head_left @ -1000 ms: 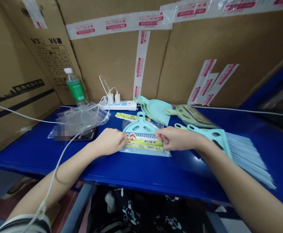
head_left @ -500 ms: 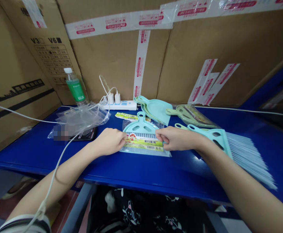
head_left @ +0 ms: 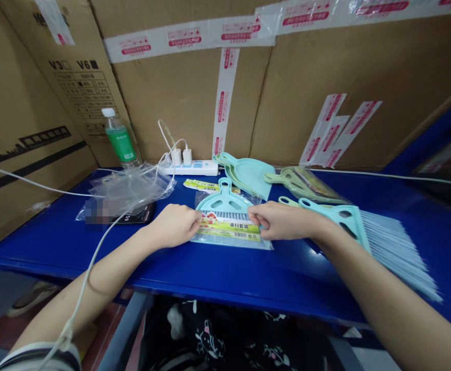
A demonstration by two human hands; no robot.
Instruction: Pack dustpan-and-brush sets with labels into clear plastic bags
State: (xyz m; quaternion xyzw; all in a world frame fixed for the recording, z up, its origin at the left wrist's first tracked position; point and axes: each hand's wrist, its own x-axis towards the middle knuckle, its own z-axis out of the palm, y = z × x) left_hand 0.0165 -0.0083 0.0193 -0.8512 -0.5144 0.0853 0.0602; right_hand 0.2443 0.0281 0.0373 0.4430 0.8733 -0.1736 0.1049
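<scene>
Several cardboard boxes [head_left: 194, 103] wall in the blue bench [head_left: 248, 278]. Loose mint brushes [head_left: 380, 237] lie at its right, stacked dustpans [head_left: 248, 175] behind. At the middle lies a bagged brush set [head_left: 229, 219], flat on the bench. The left hand [head_left: 174, 224] pinches its left edge with closed fingers, and the right hand [head_left: 283, 220] pinches the right edge likewise, at the ends of the printed label [head_left: 231, 228].

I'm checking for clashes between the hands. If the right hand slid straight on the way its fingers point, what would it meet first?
The right hand pinches one edge of the bagged brush. Sliding on across it, the hand would probably meet the left hand first.
</scene>
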